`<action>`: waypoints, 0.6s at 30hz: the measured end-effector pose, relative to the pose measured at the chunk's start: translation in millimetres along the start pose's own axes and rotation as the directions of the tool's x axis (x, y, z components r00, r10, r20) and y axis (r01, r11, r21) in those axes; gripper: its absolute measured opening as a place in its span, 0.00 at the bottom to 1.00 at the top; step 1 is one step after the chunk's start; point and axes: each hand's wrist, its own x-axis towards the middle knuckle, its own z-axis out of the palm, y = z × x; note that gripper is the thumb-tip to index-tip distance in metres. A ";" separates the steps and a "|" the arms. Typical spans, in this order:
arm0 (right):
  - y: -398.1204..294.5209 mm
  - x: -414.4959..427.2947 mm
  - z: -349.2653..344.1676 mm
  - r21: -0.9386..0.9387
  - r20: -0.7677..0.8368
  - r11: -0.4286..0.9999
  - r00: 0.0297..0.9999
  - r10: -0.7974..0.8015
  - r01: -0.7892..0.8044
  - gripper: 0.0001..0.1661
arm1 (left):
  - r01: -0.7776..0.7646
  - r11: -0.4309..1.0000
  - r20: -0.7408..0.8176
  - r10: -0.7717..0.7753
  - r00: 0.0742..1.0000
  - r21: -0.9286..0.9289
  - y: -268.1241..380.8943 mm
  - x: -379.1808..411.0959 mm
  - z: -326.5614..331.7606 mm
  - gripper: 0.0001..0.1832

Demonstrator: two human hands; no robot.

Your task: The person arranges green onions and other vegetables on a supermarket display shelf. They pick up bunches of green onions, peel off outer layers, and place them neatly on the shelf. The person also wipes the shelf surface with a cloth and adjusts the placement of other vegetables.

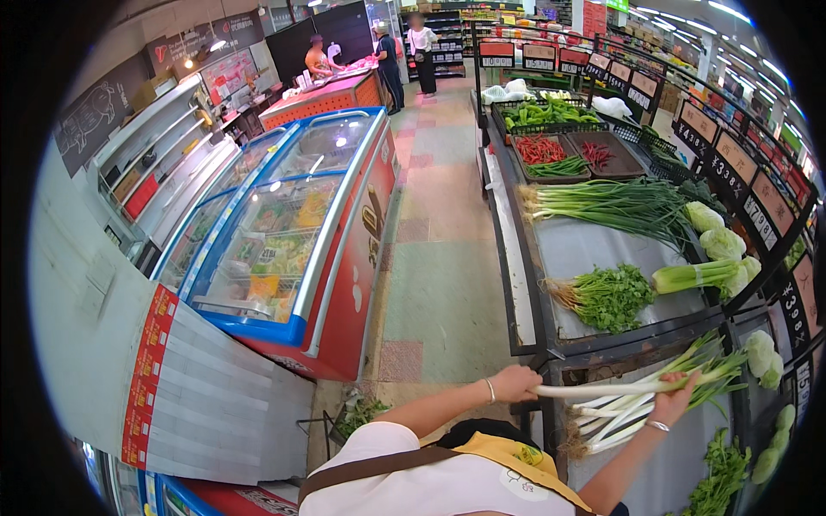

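A long scallion with a thick white stalk (pixel 600 390) spans both my hands above the produce stand. My left hand (pixel 518 383) grips its root end, near the stand's front edge. Farther along, my right hand (pixel 673 398) is closed around the stalk where it turns green. Beneath it lies a loose pile of scallions (pixel 610 422), their roots towards me and green tops pointing away. A bunch of cilantro (pixel 716 474) rests on the metal tray to the right of the pile.
Beyond the pile lie rooted cilantro (pixel 610 297), celery (pixel 694 276), green onions (pixel 606 205) and crated peppers (pixel 542 149). Price signs (pixel 729 158) hang along the rack. A chest freezer (pixel 284 226) borders the aisle (pixel 445 284). A crate of greens (pixel 361 413) sits low left. Several people stand far off.
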 end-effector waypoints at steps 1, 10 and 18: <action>-10.8 4.6 -10.6 -0.005 -0.012 1.000 1.000 0.010 -0.011 0.22 | -0.039 0.998 0.013 0.040 0.999 -0.048 2.9 -2.1 8.8 0.15; -110.7 88.7 -92.2 -0.327 0.111 0.912 0.968 -0.223 0.248 0.19 | -0.249 0.968 0.256 0.248 0.934 -0.028 110.2 74.5 49.9 0.06; -8.9 -7.1 -208.4 -0.920 -0.219 -0.240 0.916 -0.337 -0.309 0.39 | -0.329 0.918 0.131 0.307 0.943 0.221 160.8 99.3 147.0 0.29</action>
